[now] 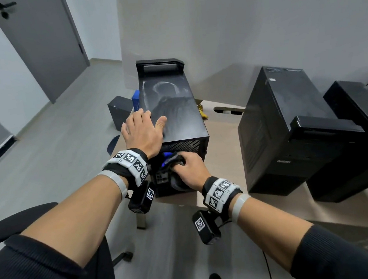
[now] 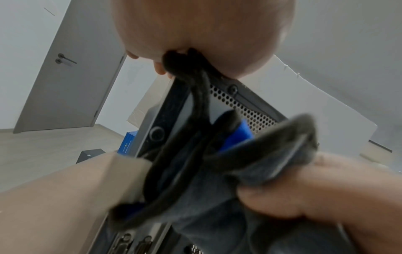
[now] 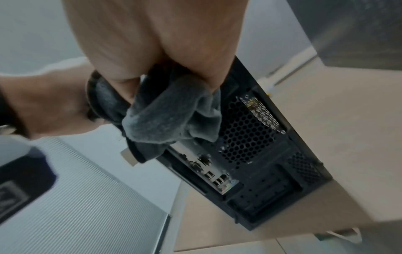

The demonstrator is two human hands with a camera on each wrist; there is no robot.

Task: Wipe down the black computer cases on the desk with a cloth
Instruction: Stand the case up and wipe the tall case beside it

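Cloth point(image 3: 174, 116): grey, bunched in the right hand point(image 1: 191, 170), pressed to the case's rear panel.
Left hand point(image 1: 142, 132): flat, fingers spread, on the dusty black case point(image 1: 175, 108) top.

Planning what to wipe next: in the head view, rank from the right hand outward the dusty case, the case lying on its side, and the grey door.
1. Dusty case: touching the right hand, which holds the cloth.
2. Case lying on its side: rightward on the desk.
3. Grey door: far left.
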